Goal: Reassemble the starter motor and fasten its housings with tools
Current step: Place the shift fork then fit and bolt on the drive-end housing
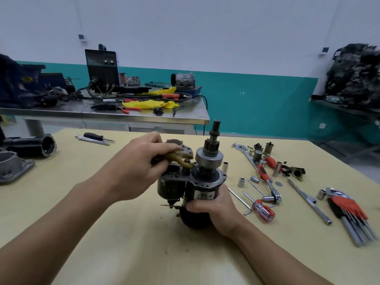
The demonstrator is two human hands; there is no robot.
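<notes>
A black starter motor (197, 192) stands upright at the table's middle, its pinion shaft (213, 138) pointing up. My right hand (216, 206) grips the motor body from the right side. My left hand (139, 161) pinches a yellowish-brown forked lever (181, 158) just above the solenoid opening (173, 170), beside the grey clutch drum (208, 158). A grey metal housing (181, 146) lies on the table behind my left hand, partly hidden.
Ratchets, sockets and screwdrivers (265, 177) lie to the right, with a hex key set (349, 210) further right. Another housing (14, 165) and a black tube (30, 146) sit at the left edge. A screwdriver (96, 137) lies at the far left.
</notes>
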